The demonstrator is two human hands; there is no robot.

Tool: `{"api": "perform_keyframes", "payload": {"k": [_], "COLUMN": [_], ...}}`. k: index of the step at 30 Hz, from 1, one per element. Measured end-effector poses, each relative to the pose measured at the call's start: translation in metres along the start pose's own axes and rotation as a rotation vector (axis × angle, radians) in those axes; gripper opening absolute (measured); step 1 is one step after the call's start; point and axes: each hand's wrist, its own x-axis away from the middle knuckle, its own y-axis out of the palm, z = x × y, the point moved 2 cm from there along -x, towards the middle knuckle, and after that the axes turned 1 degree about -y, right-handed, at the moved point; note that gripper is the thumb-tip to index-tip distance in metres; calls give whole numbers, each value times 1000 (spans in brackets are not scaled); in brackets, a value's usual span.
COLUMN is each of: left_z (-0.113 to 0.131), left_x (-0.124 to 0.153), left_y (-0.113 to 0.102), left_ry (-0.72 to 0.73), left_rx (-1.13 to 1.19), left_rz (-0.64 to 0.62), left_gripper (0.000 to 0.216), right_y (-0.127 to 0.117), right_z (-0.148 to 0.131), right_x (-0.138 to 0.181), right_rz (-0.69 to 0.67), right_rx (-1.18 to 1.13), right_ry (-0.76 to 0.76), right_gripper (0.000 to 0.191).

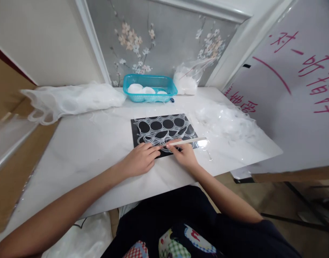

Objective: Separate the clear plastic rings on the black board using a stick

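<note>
A black sheet (pixel 135 133) lies on the white table with a translucent white web of round cutouts (pixel 162 125) over it. The web's near part is bunched into folds. My right hand (pixel 183 154) is closed on a thin white stick-like tool (pixel 189 141), whose tip points left toward the web's near edge. My left hand (pixel 143 157) rests at the sheet's near left edge, its fingers stretched toward the tool's tip and touching the web. Whether those fingertips pinch any of the web is too small to tell.
Behind the sheet stands a blue basket (pixel 150 97) with white round pieces (pixel 135 88). Beside it is a clear bag (pixel 186 82) of white material. More white web lies piled at left (pixel 81 98) and scraps (pixel 228 122) at right. A whiteboard (pixel 295 118) borders the table's right side.
</note>
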Motion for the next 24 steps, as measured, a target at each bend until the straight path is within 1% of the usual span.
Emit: {"api": "perform_keyframes", "payload": {"k": [2,4,10,17,24], "left_z": [1,1,2,3,3], "left_x": [-2,-2,-3,-2,-3], "left_y": [4,7,8,10,12], "left_ry": [9,26,47,63,23], "left_rx": [-26,-44,-79,-107,-22], "left_rz": [-60,-87,-72,-50,-98], "left_gripper": [20,20,19,19,23], "right_y": [6,10,10,10,11], "right_z": [2,4,3,2,0], "right_x": [0,1,6,6,10], "right_rz": [-20,-14,5,0,-8], "right_rx": [17,36,73,94,192], "right_ry": [19,44,78,61,29], "right_gripper": [19,19,18,20,21]}}
